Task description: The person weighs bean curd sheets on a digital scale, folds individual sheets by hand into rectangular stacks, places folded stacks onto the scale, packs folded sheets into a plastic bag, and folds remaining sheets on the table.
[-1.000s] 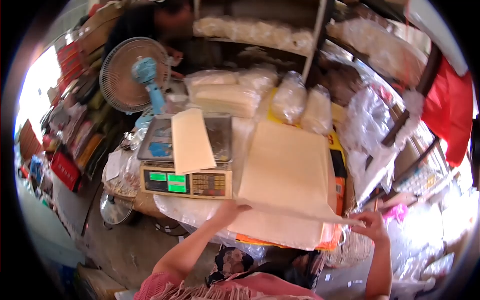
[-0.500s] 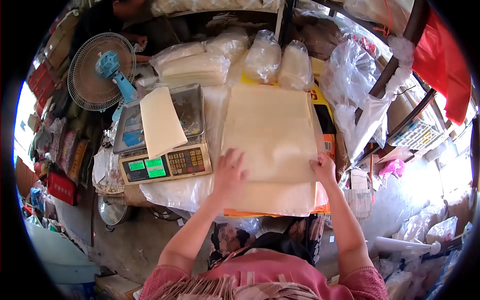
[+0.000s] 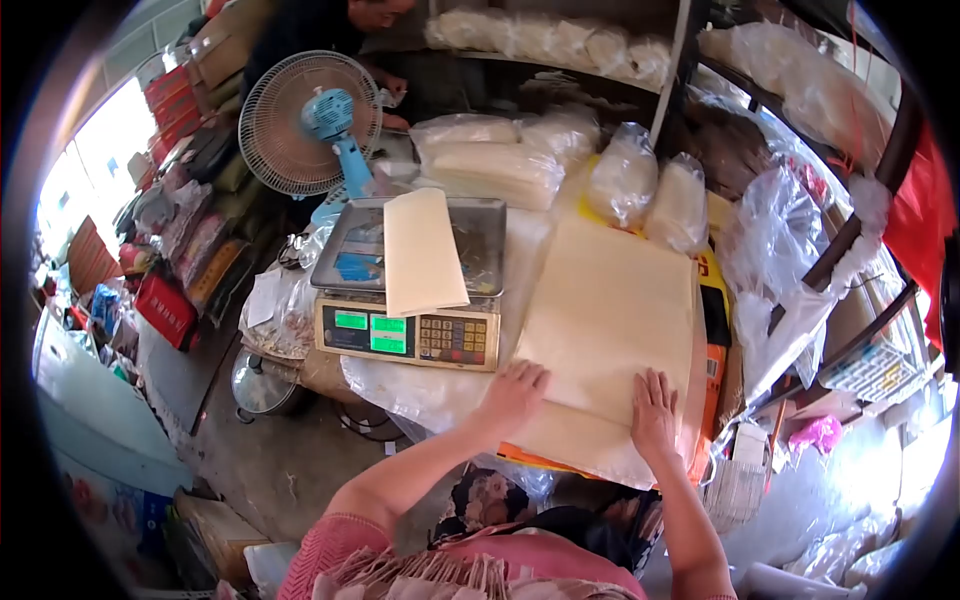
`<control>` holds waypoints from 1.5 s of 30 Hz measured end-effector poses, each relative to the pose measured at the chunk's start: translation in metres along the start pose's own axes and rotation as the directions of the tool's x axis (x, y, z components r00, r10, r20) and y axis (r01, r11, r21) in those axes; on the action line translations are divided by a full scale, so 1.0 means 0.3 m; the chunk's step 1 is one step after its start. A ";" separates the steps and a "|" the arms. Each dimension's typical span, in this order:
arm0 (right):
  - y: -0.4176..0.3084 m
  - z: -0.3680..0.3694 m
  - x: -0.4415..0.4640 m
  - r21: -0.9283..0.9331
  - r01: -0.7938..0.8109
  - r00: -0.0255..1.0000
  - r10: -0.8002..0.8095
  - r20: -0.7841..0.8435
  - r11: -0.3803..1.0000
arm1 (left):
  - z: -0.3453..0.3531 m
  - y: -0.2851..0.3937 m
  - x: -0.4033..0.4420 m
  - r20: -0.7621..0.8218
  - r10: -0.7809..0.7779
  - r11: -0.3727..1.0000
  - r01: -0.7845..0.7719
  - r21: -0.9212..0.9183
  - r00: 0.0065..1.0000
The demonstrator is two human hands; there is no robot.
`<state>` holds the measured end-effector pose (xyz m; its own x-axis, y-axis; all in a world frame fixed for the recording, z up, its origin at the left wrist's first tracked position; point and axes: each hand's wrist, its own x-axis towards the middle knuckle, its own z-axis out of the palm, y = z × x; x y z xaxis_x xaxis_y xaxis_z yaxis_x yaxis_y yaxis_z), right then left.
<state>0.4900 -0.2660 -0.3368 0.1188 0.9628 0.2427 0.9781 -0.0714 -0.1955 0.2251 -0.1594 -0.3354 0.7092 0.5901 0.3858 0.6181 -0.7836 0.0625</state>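
A stack of thin, cream-coloured sheets (image 3: 610, 310) lies flat on the table in front of me. Its top sheet ends a little short of the near edge, so a lower sheet (image 3: 580, 440) shows beneath. My left hand (image 3: 515, 397) rests on the near left corner of the top sheet, fingers laid out flat. On the right side of the stack, my right hand (image 3: 654, 412) lies palm down with fingers stretched forward. Left of the stack, a folded cream sheet (image 3: 424, 255) sits on the pan of a digital scale (image 3: 410, 335) with lit green displays.
A blue fan (image 3: 325, 120) stands behind the scale. Bagged cream bundles (image 3: 495, 165) and two upright bags (image 3: 623, 180) line the back of the table. A person in dark clothing (image 3: 300, 40) is at the back left. Plastic bags (image 3: 770, 250) hang at right.
The view has swung left, shifting the scene rightward. My right hand has gone from pinched fingers at the sheet's right edge to lying flat; my left hand now rests at the near left corner.
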 end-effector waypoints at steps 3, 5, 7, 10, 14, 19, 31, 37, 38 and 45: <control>-0.117 -0.107 0.025 0.173 0.016 0.997 -0.029 0.071 0.985 | -0.059 -0.022 0.006 0.084 0.000 0.999 0.004 -0.051 0.996; -0.266 -0.216 0.054 0.325 0.172 0.976 -0.205 0.070 0.930 | -0.135 0.019 0.034 -0.011 0.039 0.981 -0.040 -0.189 0.999; -0.308 -0.262 0.090 0.248 0.239 0.969 -0.245 -0.007 0.939 | -0.226 0.084 0.073 -0.274 0.045 0.920 -0.147 -0.362 0.961; -0.313 -0.363 0.121 0.261 0.391 0.882 -0.279 -0.381 0.882 | -0.219 0.055 0.075 -0.343 -0.490 0.700 0.127 -0.703 0.801; -0.254 -0.420 0.008 0.320 0.497 0.862 -0.415 -0.292 0.806 | -0.085 -0.004 -0.041 -0.135 -0.520 0.389 0.094 -0.916 0.844; -0.021 -0.142 -0.137 0.685 0.176 0.961 -0.274 0.035 0.707 | -0.070 -0.064 -0.113 -0.209 0.041 0.775 -0.163 -0.611 0.977; 0.003 -0.057 0.047 0.307 -0.054 0.995 0.078 -0.068 0.950 | -0.030 0.054 -0.004 0.024 -0.041 0.989 0.044 -0.143 0.999; -0.061 -0.208 0.042 0.057 0.160 0.909 -0.169 0.380 0.986 | -0.055 0.000 -0.003 0.159 0.064 0.996 -0.052 -0.073 0.985; -0.032 -0.213 0.028 0.111 0.217 0.926 -0.240 0.293 0.970 | -0.060 -0.034 -0.004 0.039 0.084 0.990 -0.079 -0.113 0.996; 0.084 -0.151 0.009 0.567 -0.379 0.924 0.268 0.271 0.732 | -0.251 -0.007 0.098 0.284 -0.474 0.531 0.527 -0.663 0.834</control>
<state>0.5227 -0.2768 -0.2981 0.3257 0.9416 -0.0860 0.5736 -0.2691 -0.7737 0.2190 -0.1551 -0.2549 0.3946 0.9183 0.0310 0.4778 -0.2339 0.8468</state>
